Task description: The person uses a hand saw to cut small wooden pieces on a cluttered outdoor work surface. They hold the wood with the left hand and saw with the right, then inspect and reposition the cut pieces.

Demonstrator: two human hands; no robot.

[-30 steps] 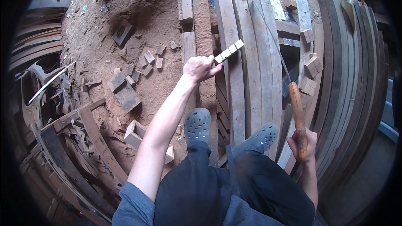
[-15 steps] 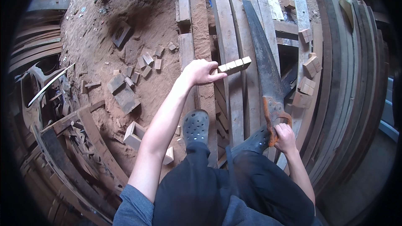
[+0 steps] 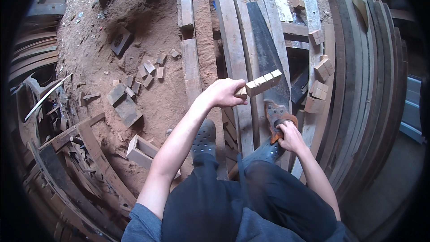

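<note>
My left hand [image 3: 226, 93] grips one end of a short wooden block [image 3: 264, 84] with several cuts across its top. The block stands out to the right, over the blade of a handsaw [image 3: 265, 40]. My right hand [image 3: 290, 135] is closed round the saw's worn orange-brown handle [image 3: 272, 118]. The dark blade points away from me and lies over long grey planks [image 3: 234, 31]; whether it rests on them I cannot tell. The fingertips of my left hand are partly hidden behind the block.
Cut offcuts [image 3: 323, 69] sit on a board to the right, beside a stack of long boards [image 3: 354, 62]. Small wood pieces [image 3: 149, 66] and an open wooden box [image 3: 141, 151] lie on the sawdust-covered ground at left. A leaning timber frame [image 3: 101, 157] stands at lower left.
My left hand has brought the block nearer to me and to the right, now across the saw blade. The saw and my right hand have shifted slightly left; the view has moved a little.
</note>
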